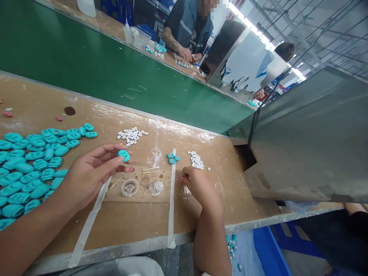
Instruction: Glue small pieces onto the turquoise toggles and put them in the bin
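Observation:
Between thumb and fingers, my left hand (92,168) grips a small turquoise molded piece (124,155), raised above the worktable. My right hand (198,186) is closed in a pinch low over the table, with a small red piece (179,179) at its fingertips. Just beyond that hand lies a cluster of small white pieces (196,160). A few turquoise pieces with pink parts (173,158) sit to its left. Two clear plastic cups (130,188) and several cotton swabs (150,169) rest on a stained cardboard sheet (115,195) between my hands.
Many turquoise pieces (34,176) spread across the table's left side. Another pile of white pieces (132,135) lies toward the back. A green belt (115,76) runs behind, with a co-worker (189,30) beyond it. At right stands a large metal box (310,142); below is a blue bin (270,253).

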Available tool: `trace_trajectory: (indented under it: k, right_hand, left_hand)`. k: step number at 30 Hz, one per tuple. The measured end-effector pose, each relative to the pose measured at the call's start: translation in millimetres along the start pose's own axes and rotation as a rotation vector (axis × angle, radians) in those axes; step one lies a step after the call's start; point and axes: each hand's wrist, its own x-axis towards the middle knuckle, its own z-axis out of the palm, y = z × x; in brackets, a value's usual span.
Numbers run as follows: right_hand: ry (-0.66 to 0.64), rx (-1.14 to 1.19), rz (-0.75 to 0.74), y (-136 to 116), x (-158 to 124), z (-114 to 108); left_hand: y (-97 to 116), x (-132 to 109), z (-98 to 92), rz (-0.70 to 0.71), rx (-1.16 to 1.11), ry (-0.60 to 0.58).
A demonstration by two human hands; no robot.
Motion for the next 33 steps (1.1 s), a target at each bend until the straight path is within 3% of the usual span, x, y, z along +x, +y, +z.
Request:
trace_trajectory:
  k: [6,16,20,26,28,33]
  right_hand:
    - [0.015,-0.052,0.091,-1.2,2.4,6.7]
    - [0.139,-0.093,0.039,-3.7,7.1,18.4]
    - [0.169,-0.005,-0.166,-16.7,1.7,9.1]
    - [0.407,0.517,-0.892,-55.1,-19.0,14.2]
    - [0.449,0.547,-0.959,-61.9,-22.2,21.3]
    - [0.47,0.521,-0.965,-62.3,-23.4,30.0]
  left_hand:
    - [1.2,-2.7,-1.0,-0.023,0.003,-0.019]
    - [-2.1,-5.3,-3.6,-0.106,0.001,-0.068]
    - [-5.3,-9.3,-2.3,-0.148,-0.021,-0.153]
    - [-9.3,-16.9,4.2,-0.191,0.043,-0.348]
    - [-10.9,-19.1,5.0,-0.206,0.071,-0.405]
    - [-12.1,-23.3,5.9,-0.236,0.081,-0.452]
